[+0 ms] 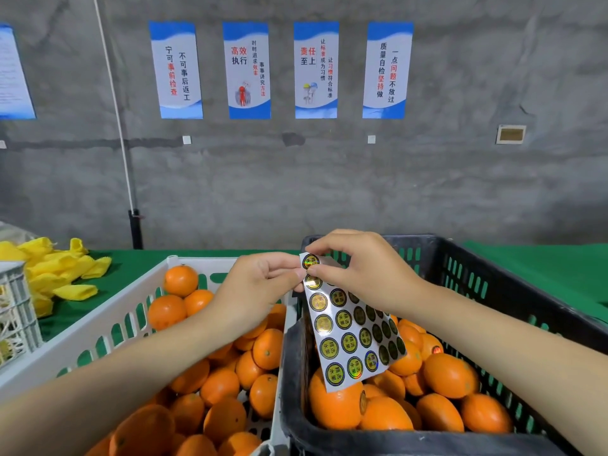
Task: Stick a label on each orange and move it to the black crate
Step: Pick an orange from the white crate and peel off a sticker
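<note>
Left hand (260,284): I read it as pinching the upper left edge of the label sheet (348,334). Right hand (358,268): its fingertips pinch the sheet's top corner, at the uppermost round labels. Sheet: hangs tilted above the near-left part of the black crate (493,264). Black-crate oranges (450,376): a layer, two showing labels. White crate (98,327): just left of the black one, heaped with white-crate oranges (217,386). Yellow foam nets (56,268): far left on the green cloth (543,268).
</note>
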